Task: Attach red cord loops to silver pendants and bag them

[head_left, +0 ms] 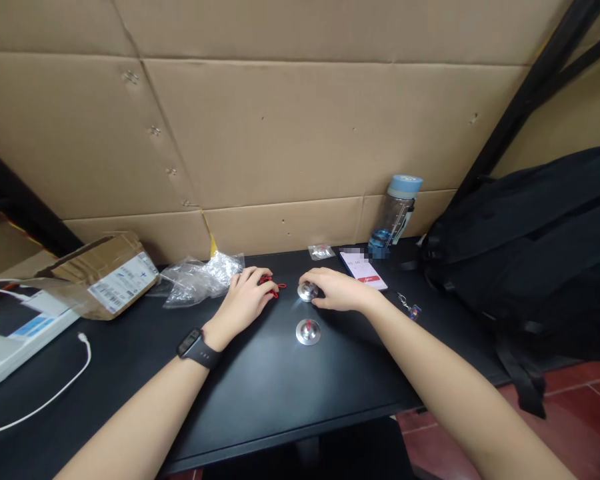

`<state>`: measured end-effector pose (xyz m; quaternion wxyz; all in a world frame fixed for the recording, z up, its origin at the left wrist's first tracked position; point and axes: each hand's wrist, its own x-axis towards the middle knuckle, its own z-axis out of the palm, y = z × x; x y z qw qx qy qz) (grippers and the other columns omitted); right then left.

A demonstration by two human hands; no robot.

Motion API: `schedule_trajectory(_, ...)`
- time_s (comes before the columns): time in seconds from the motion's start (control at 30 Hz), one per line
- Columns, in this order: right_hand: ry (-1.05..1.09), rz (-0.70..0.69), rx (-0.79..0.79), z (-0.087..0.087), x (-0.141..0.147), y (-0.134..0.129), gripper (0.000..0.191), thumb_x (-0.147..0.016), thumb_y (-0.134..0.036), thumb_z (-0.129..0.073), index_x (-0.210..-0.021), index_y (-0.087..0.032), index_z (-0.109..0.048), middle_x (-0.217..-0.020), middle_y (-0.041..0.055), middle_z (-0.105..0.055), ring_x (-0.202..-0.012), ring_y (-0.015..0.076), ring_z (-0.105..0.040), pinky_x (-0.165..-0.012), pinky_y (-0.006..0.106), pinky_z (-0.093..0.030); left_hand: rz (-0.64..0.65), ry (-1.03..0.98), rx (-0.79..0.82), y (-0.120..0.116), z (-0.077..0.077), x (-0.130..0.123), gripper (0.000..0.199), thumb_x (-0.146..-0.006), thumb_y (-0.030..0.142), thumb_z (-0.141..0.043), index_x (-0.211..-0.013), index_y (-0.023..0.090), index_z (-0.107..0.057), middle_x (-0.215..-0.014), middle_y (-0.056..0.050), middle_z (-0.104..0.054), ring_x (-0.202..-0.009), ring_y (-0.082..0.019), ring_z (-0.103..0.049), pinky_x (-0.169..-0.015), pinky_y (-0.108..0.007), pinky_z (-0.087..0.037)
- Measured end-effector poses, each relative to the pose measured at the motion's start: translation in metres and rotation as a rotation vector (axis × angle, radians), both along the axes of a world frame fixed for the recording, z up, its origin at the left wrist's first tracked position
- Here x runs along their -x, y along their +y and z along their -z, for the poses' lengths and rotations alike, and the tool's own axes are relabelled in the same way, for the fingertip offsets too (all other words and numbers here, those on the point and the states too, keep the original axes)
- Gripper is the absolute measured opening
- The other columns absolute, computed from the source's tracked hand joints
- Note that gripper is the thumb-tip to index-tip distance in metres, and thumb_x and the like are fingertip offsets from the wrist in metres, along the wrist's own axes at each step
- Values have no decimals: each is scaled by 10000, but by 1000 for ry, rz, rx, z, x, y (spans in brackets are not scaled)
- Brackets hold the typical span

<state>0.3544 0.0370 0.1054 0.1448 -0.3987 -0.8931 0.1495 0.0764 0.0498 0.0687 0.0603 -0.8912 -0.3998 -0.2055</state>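
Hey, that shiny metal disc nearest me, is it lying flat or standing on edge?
Flat: the metal disc shows its whole round rim on the table, red bit facing up.

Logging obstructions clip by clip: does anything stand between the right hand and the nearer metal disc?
Nothing visible does: only black tabletop shows between the right hand and the nearer disc. That hand holds the farther disc; the red cord at the left hand is off to the side.
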Motion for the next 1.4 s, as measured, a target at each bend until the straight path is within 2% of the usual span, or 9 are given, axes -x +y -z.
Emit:
schedule_trajectory(0.23, 11, 8, 18, 7, 0, 3, 471, -814, -116, -660, -1265, -239, -602, -1179, 83, -656, -1091, 244, -640, -950, 374, -491, 26, 21, -5, 1, 3, -3, 165, -993, 229, -531, -997, 262, -692, -1331, -76, -579, -1270, -297, -422, -1005, -502, -380)
schedule_trajectory(0.43, 53, 3, 24, 8, 1, 2, 580, -831, -115, -658, -1376, -276, -543, -1216, 85, -646, -1135, 250, -629, -983, 403, -490, 52, 0, 28, 3, 4, -3, 167, -999, 220, -509, -983, 244, -673, -1322, -78, -590, -1271, -295, -421, -1012, -507, -369)
schedule_trajectory(0.7, 74, -36, 10, 8, 1, 4, 513, -834, -77, -647, -1315, -245, -588, -1161, 85, -651, -1082, 235, -633, -959, 393, -499, 52, -26, 21, 4, 8, -4, 171, -1002, 211, -489, -973, 223, -658, -1362, -95, -575, -1292, -292, -420, -1017, -503, -362)
schedule_trajectory(0.87, 53, -26, 5, 4, 0, 3, 531, -767, -34, -652, -1254, -243, -608, -1139, 70, -635, -1049, 229, -621, -932, 371, -495, 34, -42, -6, -1, 1, -8, 187, -1031, 242, -447, -1000, 219, -630, -1371, -92, -581, -1300, -290, -421, -999, -477, -354)
schedule_trajectory(1.1, 64, 15, -26, 1, 0, 3, 559, -662, -19, -664, -1171, -247, -629, -1090, 45, -618, -1015, 222, -604, -894, 338, -486, 5, -164, 39, -11, -13, -8, 208, -1041, 240, -411, -1004, 224, -614, -1043, -60, -701, -1120, -248, -493, -979, -444, -342)
schedule_trajectory(1.3, 209, 0, -97, -4, 5, 0, 524, -667, -38, -696, -1153, -226, -642, -1100, 57, -608, -996, 213, -605, -910, 353, -502, -3, -243, 55, -17, -19, -6, 149, -992, 251, -524, -971, 248, -671, -992, -41, -728, -1110, -261, -520, -958, -451, -331)
schedule_trajectory(1.4, 324, -16, -64, -6, 9, -2, 541, -659, -46, -710, -1167, -223, -649, -1133, 61, -605, -979, 198, -619, -902, 354, -523, -19, -285, 43, -20, -22, -8, 119, -969, 276, -587, -940, 255, -700, -979, -31, -741, -1101, -257, -553, -962, -451, -320)
